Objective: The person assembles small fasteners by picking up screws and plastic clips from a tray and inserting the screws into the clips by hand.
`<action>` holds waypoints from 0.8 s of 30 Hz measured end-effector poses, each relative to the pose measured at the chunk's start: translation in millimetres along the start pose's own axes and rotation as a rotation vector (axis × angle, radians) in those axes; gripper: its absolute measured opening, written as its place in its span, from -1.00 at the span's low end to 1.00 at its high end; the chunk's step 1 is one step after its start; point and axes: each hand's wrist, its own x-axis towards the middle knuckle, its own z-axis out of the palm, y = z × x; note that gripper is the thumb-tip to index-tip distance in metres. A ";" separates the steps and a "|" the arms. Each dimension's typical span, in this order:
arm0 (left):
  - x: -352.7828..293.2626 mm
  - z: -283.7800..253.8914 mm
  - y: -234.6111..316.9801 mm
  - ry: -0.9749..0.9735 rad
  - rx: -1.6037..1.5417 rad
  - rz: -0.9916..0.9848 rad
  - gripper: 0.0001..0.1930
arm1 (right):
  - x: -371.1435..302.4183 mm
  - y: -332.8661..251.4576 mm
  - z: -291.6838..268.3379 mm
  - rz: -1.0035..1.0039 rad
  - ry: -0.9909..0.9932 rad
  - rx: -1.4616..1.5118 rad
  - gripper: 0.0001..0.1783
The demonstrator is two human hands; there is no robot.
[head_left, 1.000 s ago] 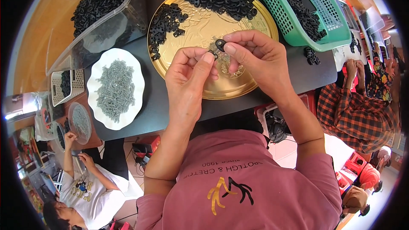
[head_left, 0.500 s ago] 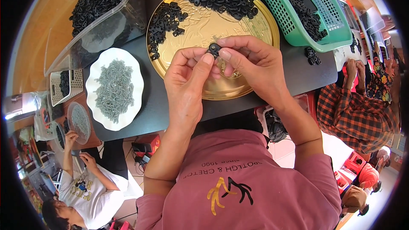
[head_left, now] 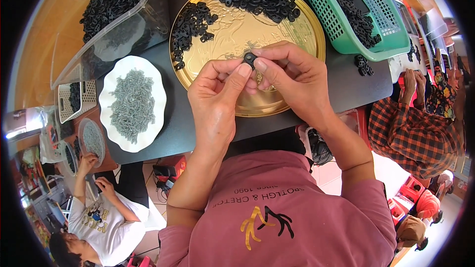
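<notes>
Black part (head_left: pixel 249 59) held over the gold tray (head_left: pixel 230 27). From where I stand: left hand (head_left: pixel 216 94) and right hand (head_left: pixel 300 79) close together, each pinching it between thumb and forefinger, other fingers loosely curled; forearms (head_left: pixel 195 175) angled inward.

The hands (head_left: pixel 215 96) have drawn closer together, the black piece (head_left: pixel 250 59) now between both.

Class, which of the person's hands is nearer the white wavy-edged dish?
Left. The left hand is right of the white dish; the right hand is farther right.
</notes>
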 end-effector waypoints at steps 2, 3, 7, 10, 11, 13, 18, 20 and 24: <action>-0.3 -1.2 0.6 0.008 0.003 0.002 -0.89 | -0.2 -1.8 2.7 0.003 -0.010 0.000 -0.85; -0.1 -1.5 0.4 0.018 0.002 -0.004 -0.89 | -0.3 -2.9 3.0 0.005 -0.016 -0.002 -0.85; 3.7 -4.0 0.7 -0.019 -0.010 -0.046 -0.86 | 2.6 -2.7 -0.1 0.046 -0.013 0.036 -0.84; 5.0 -3.1 4.4 -0.115 0.071 0.049 -0.78 | 8.7 -10.6 -10.7 0.102 -0.049 0.086 -0.83; 5.4 -4.5 5.9 -0.123 0.071 0.046 -0.78 | 11.2 -14.7 -14.5 0.151 -0.101 0.085 -0.78; 4.1 -8.6 9.5 -0.217 0.222 0.104 -0.69 | 13.2 -24.5 -18.6 0.199 -0.151 0.087 -0.74; 5.8 -9.1 11.8 -0.321 0.373 0.170 -0.66 | 14.9 -37.6 -24.8 0.313 -0.292 0.095 -0.55; 5.8 -10.4 12.7 -0.377 0.449 0.255 -0.66 | 15.7 -37.9 -23.8 0.329 -0.298 0.087 -0.54; 6.0 -10.3 16.6 -0.354 0.592 0.329 -0.69 | 13.9 -36.4 -24.9 0.400 -0.245 0.044 -0.62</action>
